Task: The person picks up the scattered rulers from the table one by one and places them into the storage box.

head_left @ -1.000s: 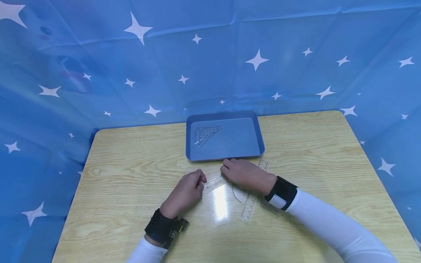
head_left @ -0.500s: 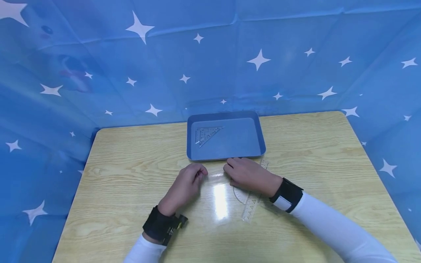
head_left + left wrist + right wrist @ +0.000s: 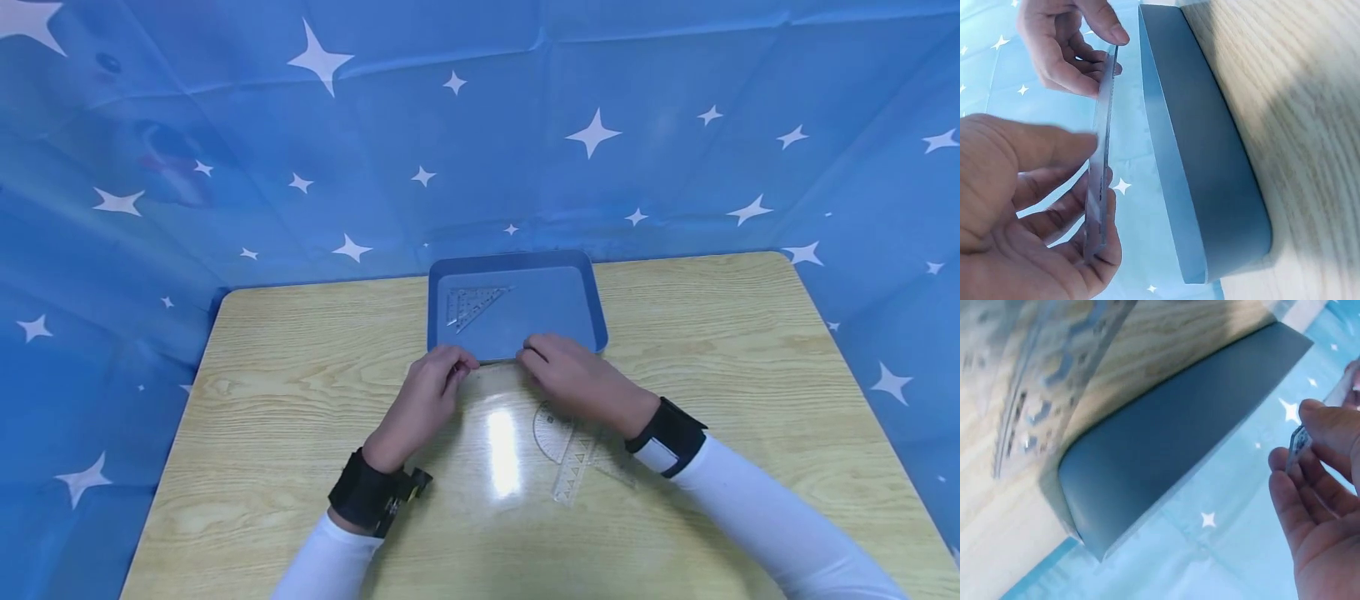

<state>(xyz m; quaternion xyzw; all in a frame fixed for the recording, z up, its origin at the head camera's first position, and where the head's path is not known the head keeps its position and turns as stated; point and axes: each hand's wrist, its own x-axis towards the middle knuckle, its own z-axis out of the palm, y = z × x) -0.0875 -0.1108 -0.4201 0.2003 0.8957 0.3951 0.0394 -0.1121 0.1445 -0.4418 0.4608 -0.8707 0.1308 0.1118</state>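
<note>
in the head view, the clear ruler (image 3: 498,367), held between the left hand (image 3: 427,396) and the right hand (image 3: 576,379), had moved away from the wearer to the near rim of the blue tray (image 3: 543,321). a second ago it slanted; now its long axis ran left to right, roughly along that rim. the set square (image 3: 472,307) in the tray had stayed put, and more of the protractor (image 3: 548,433) showed beside a second ruler (image 3: 572,471). the wood-grain table (image 3: 300,417) carried a bright glare, and blue cloth (image 3: 517,183) with white stars hung behind.

in the left wrist view, the ruler showed nearly edge-on, apart from the tray wall; left thumb and fingers pinched one end, right fingers the other.

in the right wrist view, the right thumb and fingertips pinched the ruler's end, while a clear stencilled piece (image 3: 1060,369) lay blurred at upper left.
</note>
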